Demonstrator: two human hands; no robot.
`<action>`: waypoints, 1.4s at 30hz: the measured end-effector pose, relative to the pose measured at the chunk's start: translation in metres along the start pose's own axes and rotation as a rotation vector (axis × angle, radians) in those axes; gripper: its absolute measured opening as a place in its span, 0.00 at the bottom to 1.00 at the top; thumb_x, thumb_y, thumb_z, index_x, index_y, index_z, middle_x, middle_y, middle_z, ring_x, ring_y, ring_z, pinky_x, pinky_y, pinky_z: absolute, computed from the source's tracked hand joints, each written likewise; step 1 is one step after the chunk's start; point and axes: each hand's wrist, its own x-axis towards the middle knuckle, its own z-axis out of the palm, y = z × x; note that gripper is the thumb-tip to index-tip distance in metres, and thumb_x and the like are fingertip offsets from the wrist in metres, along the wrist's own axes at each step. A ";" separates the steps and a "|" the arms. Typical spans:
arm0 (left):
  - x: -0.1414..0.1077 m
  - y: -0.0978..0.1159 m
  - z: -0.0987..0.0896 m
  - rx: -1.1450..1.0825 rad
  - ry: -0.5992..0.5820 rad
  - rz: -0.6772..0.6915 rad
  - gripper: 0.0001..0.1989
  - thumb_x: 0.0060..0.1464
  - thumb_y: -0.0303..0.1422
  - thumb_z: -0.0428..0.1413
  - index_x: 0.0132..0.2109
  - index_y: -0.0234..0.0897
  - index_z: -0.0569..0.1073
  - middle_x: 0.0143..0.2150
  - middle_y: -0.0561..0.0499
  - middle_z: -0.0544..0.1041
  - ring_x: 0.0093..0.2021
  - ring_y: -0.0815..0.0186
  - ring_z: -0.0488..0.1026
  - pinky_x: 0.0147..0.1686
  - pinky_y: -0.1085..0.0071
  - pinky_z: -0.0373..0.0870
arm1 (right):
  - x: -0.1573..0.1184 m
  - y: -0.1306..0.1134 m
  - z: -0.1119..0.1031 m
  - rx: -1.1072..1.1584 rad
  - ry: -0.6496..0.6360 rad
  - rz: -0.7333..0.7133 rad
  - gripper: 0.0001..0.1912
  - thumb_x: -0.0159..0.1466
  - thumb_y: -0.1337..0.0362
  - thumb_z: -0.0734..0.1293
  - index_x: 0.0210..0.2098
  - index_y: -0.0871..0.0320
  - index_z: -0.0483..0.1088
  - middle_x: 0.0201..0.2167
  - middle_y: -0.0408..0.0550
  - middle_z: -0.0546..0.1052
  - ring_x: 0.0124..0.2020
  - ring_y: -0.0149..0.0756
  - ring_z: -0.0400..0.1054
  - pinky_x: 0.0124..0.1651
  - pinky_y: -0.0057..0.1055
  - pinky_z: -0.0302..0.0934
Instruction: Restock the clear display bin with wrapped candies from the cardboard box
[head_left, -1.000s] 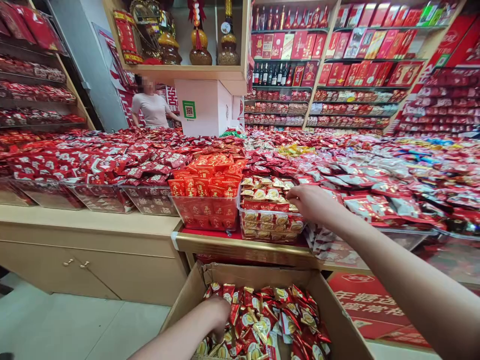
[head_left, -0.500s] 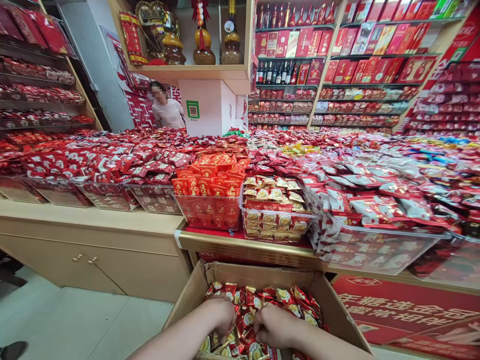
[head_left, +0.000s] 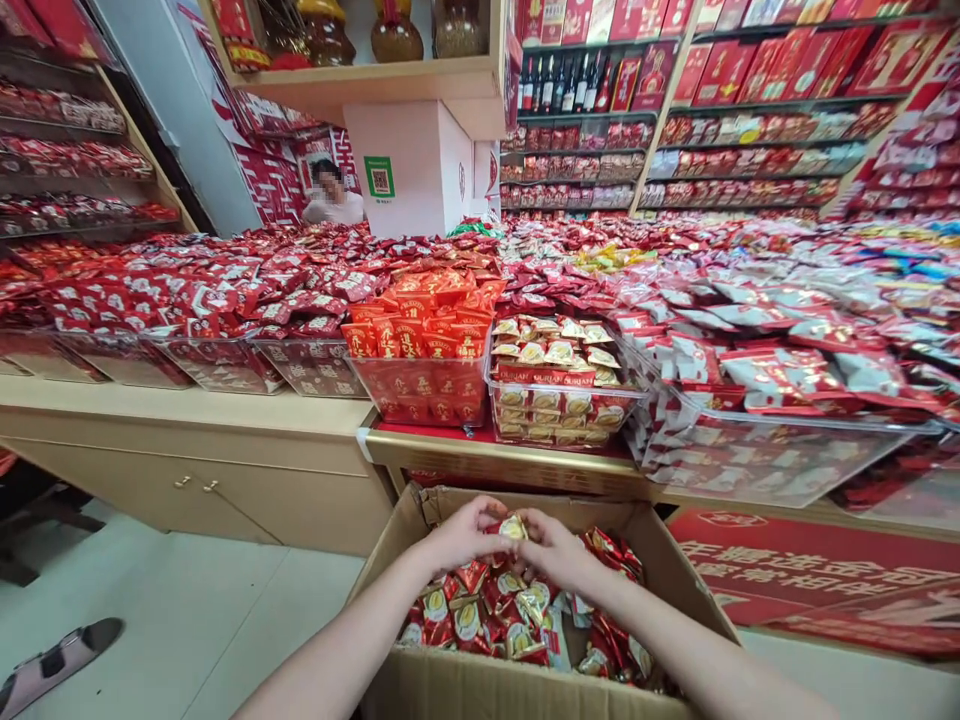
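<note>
Both hands are together over an open cardboard box point(head_left: 525, 690) of red and gold wrapped candies point(head_left: 469, 620). Between them is a red and gold candy packet point(head_left: 513, 527). My left hand point(head_left: 469, 535) has its fingers curled round the packet's left side. From the right, my right hand point(head_left: 551, 548) grips the same packet, its fingers bent and partly hidden. Whether more packets are inside the hands cannot be seen. Behind the box, a clear bin point(head_left: 566, 405) on the counter holds gold durian packets in neat layers.
A clear bin of orange-red packets point(head_left: 420, 385) stands left of the durian bin, and a bin of white and red packets point(head_left: 772, 450) stands right. The counter edge point(head_left: 510, 462) runs behind the box. A person point(head_left: 337, 205) is at the far back.
Both hands have risen from among the candies and come together, now with a packet between them. The camera view has tilted downward.
</note>
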 end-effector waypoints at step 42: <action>-0.021 0.193 0.003 0.837 0.299 0.891 0.09 0.51 0.30 0.47 0.39 0.36 0.69 0.37 0.49 0.71 0.39 0.68 0.66 0.42 0.70 0.61 | -0.079 -0.210 -0.076 -0.898 0.488 -0.632 0.08 0.55 0.63 0.60 0.32 0.57 0.68 0.31 0.45 0.73 0.33 0.31 0.65 0.37 0.28 0.56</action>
